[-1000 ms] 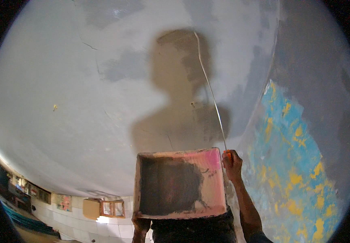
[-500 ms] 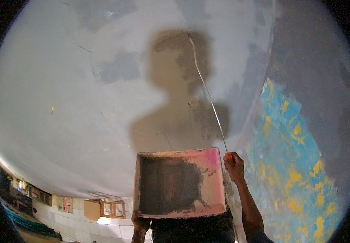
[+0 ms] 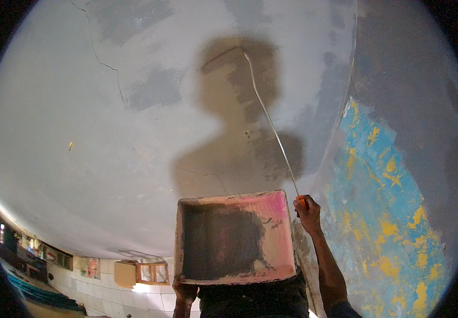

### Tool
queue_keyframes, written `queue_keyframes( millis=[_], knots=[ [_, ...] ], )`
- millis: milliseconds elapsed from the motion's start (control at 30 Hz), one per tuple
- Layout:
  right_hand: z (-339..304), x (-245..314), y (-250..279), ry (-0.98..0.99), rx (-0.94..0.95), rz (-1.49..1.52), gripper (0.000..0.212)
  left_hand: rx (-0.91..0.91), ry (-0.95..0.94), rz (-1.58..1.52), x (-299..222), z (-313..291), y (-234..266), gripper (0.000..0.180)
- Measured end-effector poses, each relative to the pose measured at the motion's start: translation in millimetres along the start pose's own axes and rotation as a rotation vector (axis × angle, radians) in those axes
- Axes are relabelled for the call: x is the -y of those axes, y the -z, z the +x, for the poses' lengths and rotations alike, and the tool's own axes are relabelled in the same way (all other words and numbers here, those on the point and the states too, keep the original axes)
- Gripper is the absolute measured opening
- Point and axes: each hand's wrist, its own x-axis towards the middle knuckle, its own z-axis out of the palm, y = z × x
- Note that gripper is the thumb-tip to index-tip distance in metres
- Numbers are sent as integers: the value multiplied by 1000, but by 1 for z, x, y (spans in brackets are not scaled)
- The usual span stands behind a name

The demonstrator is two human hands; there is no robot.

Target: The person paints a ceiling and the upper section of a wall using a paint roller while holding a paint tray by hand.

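Note:
My right hand [image 3: 308, 212] is closed round the orange handle of a paint roller [image 3: 273, 126]. Its long thin metal rod slants up and left to the roller head, a dark narrow bar against the grey wall, inside my shadow. The roller's nap is hard to make out there. At the bottom left corner of a paint tray [image 3: 287, 228], my left hand [image 3: 185, 289] grips the rim, fingers partly hidden beneath it. The tray tilts toward me, its inside coated dark grey on the left and pinkish on the right.
The grey wall [image 3: 149, 127] has darker patches and thin cracks. To the right, another wall carries a flaking blue and yellow area [image 3: 382, 212]. At lower left are white tiles [image 3: 107, 297], a wooden-framed window [image 3: 152, 273] and a teal stack [image 3: 43, 291].
The roller's upper end has shifted slightly down and left on the wall, and its head shows more distinctly. My left hand keeps its grip on the tray, which has hardly moved.

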Motion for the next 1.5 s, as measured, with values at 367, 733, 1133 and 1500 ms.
queue_keyframes(
  millis=[367,733,1133,1500],
  knots=[
    [15,20,-24,216,-154,40,30,27,122,-449,27,13,13,52],
    [23,24,-25,105,-26,138,31,33,184,-791,29,10,13,53],
    [-4,74,-34,-4,22,179,26,-6,-48,68,18,11,8,61],
    [-43,88,-64,-59,57,162,20,53,-8,71,21,17,12,64]
  ],
)
